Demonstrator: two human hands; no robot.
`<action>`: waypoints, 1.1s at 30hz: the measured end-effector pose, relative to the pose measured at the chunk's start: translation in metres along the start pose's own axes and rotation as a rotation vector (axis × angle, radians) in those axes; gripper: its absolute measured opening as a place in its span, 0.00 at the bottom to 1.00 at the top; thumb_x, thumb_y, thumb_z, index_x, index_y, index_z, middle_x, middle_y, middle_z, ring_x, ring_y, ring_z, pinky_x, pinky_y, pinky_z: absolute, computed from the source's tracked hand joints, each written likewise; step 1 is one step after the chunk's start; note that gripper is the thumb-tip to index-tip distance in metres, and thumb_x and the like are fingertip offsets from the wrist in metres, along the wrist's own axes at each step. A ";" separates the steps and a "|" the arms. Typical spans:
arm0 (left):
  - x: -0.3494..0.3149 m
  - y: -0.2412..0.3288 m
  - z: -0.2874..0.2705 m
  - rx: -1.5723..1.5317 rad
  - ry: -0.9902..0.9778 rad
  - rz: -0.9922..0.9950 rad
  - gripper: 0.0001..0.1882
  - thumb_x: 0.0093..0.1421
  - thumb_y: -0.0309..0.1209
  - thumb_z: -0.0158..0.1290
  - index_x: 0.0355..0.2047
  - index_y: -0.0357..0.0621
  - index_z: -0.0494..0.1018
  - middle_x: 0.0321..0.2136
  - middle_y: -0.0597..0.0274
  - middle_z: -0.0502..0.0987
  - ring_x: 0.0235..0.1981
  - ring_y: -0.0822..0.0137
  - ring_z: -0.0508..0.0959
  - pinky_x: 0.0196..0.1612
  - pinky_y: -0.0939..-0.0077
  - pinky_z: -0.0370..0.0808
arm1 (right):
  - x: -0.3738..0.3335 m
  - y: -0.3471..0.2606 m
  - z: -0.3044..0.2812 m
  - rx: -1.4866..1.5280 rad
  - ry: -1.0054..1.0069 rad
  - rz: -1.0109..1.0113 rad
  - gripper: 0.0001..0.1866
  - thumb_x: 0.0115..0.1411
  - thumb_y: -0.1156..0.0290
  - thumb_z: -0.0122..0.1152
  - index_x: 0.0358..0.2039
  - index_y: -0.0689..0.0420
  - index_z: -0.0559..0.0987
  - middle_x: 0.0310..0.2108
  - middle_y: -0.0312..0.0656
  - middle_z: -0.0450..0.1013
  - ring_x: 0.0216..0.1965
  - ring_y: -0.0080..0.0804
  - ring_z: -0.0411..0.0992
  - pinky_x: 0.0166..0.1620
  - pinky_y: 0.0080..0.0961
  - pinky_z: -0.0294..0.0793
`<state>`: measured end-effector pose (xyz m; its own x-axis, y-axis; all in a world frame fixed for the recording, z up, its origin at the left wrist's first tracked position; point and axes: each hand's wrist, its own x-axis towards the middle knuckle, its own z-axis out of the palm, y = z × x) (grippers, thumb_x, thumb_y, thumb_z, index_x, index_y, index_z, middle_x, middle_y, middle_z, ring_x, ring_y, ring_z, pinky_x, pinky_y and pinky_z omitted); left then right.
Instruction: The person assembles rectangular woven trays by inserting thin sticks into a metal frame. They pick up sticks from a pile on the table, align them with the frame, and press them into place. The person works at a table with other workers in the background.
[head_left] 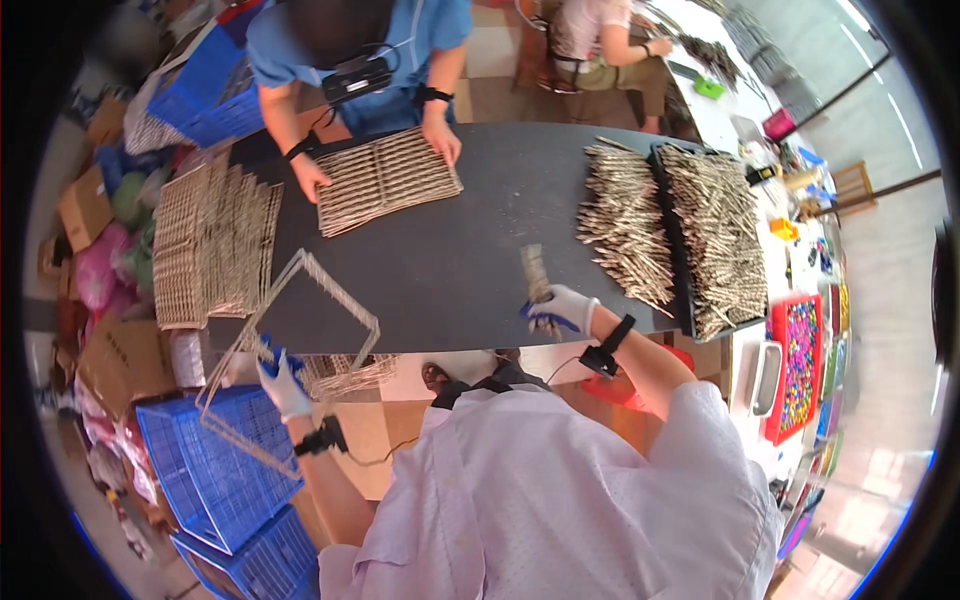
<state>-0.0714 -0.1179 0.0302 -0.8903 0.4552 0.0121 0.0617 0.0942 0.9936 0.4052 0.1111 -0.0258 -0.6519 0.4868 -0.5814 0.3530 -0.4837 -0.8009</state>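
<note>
My left hand [284, 386], in a white and blue work glove, is closed on one side of an open rectangular frame [341, 291] of pale twisted cord. The frame is tilted, its upper part over the dark table's near left edge and its lower part over a blue crate. My right hand [567, 309], gloved alike, grips a small bundle of short twisted sticks [534, 265] above the table. Right of it lie a loose heap of such sticks [627, 220] and a black tray [672, 232] full of more.
Across the dark table [480, 220], a co-worker's two hands hold a woven panel [388, 182]. Stacked woven panels [215, 240] occupy the left end. Blue crates [215, 465] stand beside my left arm. A red tray of colourful small pieces [800, 365] sits right. Another person sits behind.
</note>
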 end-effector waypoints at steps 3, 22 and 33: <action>-0.012 -0.025 -0.057 0.069 -0.080 -0.198 0.22 0.62 0.21 0.54 0.56 0.46 0.67 0.33 0.68 0.73 0.22 0.78 0.70 0.23 0.81 0.71 | -0.025 0.043 -0.042 0.668 0.465 0.026 0.08 0.62 0.66 0.61 0.32 0.57 0.77 0.25 0.39 0.76 0.19 0.25 0.70 0.21 0.23 0.70; -0.111 -0.099 -0.121 0.046 0.435 -0.539 0.18 0.62 0.24 0.54 0.52 0.48 0.70 0.36 0.63 0.77 0.25 0.68 0.76 0.28 0.74 0.76 | -0.057 0.100 -0.154 1.091 1.007 -0.163 0.14 0.67 0.54 0.50 0.40 0.52 0.71 0.40 0.36 0.70 0.40 0.31 0.64 0.41 0.36 0.66; -0.154 -0.292 -0.186 0.501 0.158 -0.791 0.16 0.55 0.34 0.61 0.43 0.45 0.76 0.31 0.56 0.81 0.26 0.59 0.80 0.29 0.68 0.77 | -0.060 0.114 0.076 -0.413 0.459 0.217 0.11 0.66 0.73 0.55 0.48 0.61 0.77 0.37 0.40 0.78 0.34 0.24 0.76 0.38 0.21 0.77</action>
<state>-0.0364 -0.3805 -0.2408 -0.8050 -0.0247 -0.5927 -0.4319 0.7094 0.5570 0.4335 -0.0286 -0.0708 -0.2167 0.7146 -0.6651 0.7329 -0.3310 -0.5944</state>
